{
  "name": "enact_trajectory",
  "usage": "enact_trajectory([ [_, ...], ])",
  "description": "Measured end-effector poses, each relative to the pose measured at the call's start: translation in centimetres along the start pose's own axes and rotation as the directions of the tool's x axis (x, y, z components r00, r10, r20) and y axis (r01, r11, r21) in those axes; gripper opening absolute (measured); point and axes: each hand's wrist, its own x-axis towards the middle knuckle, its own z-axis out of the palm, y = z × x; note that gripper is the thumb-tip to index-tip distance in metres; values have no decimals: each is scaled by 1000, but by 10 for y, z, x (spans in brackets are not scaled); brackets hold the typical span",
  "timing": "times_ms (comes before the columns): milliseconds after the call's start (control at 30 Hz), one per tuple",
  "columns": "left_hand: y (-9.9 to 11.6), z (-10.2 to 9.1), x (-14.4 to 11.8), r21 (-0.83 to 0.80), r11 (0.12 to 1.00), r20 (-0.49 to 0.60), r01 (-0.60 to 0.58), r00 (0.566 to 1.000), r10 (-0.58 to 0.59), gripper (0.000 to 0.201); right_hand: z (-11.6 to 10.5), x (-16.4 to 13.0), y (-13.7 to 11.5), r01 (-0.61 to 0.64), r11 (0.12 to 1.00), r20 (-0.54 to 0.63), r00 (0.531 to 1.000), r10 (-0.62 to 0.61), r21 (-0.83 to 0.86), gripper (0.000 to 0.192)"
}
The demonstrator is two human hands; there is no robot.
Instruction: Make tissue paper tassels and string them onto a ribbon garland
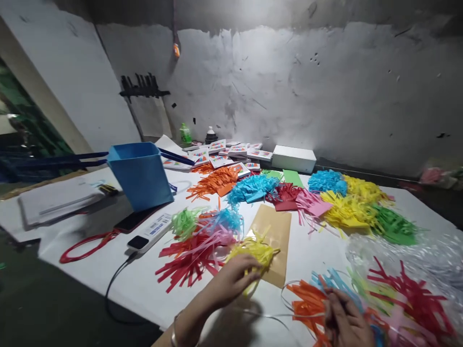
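My left hand (237, 279) hovers at or just over a yellow paper tassel (255, 248), its fingers loosely bent and apart; whether they touch the strips cannot be made out. Pinched in my right hand (345, 318) is an orange paper tassel (307, 301). A thin pale ribbon (278, 315) runs from it toward the left. Light-blue strips (336, 282) and red fringe (408, 299) lie around the right hand. Left of the yellow tassel sit red fringe strips (188, 255), with pink, blue and green tassels bunched beside them.
A brown envelope (277, 231) lies mid-table. Behind are fringed paper bundles (253, 188), stacked printed boxes (238, 149) and a white box (293, 159). At left stand a blue bin (141, 173), a white power strip (154, 233) and a red cord (85, 246). Clear plastic (415, 255) lies right.
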Motion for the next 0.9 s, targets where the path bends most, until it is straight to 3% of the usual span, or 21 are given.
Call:
enact_trajectory([
  [167,5,46,83,168,981,-45,93,995,-86,12,12,-17,21,102,984,115,990,-85,-145,48],
  [267,0,64,105,210,965,-57,159,987,-150,10,4,-21,24,241,934,176,964,-198,-266,41],
  [433,13,46,85,103,989,-57,107,993,-102,11,-9,-23,21,350,859,197,935,-296,-374,39],
  [533,32,35,52,-153,983,-80,103,990,-116,21,-7,-27,15,371,841,200,928,-315,-394,39],
  [600,45,37,30,-487,857,-36,167,977,-211,25,-1,-32,11,395,836,205,918,-340,-382,39],
  [667,54,44,13,-756,609,67,241,954,-294,29,7,-41,7,420,832,232,906,-356,-364,38],
  [767,61,55,-2,-891,348,170,291,926,-338,32,20,-53,4,433,829,300,892,-338,-355,37],
  [900,63,60,-9,-930,209,224,303,916,-332,31,30,-63,7,437,829,358,880,-313,-349,37],
])
